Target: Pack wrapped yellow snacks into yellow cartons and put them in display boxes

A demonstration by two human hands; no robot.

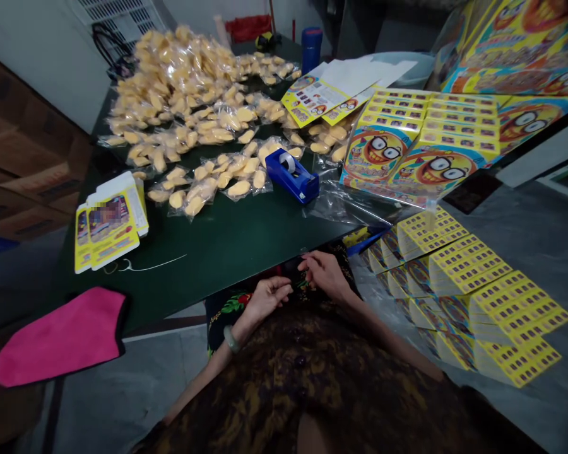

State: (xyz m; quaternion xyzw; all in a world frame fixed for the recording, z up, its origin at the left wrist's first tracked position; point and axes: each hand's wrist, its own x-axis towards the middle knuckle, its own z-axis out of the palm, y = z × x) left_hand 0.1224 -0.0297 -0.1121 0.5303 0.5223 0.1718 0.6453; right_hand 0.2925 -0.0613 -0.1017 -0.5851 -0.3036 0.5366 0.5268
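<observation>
Just off the near edge of the dark green table (208,246), both of my hands hover over my lap. My left hand (267,297), with a pale green bangle on its wrist, is closed, thumb against the curled fingers; anything in them is too small to make out. A short gap away, my right hand (324,274) has its fingers bent and drawn together at the tips, and I cannot see clearly what they pinch. Up the table from the hands sits a blue tape dispenser (293,175) with a roll in it. Clear bags of yellow oval pieces (236,173) lie behind and beside it.
Many more bags form a heap (184,69) at the back. Flat yellow cartons (108,224) and a thin white strip (158,263) lie at left, near a pink cloth piece (66,337). Smiley-face boxes (383,148) stand at right; wrapped yellow boxes (473,265) sit on the floor.
</observation>
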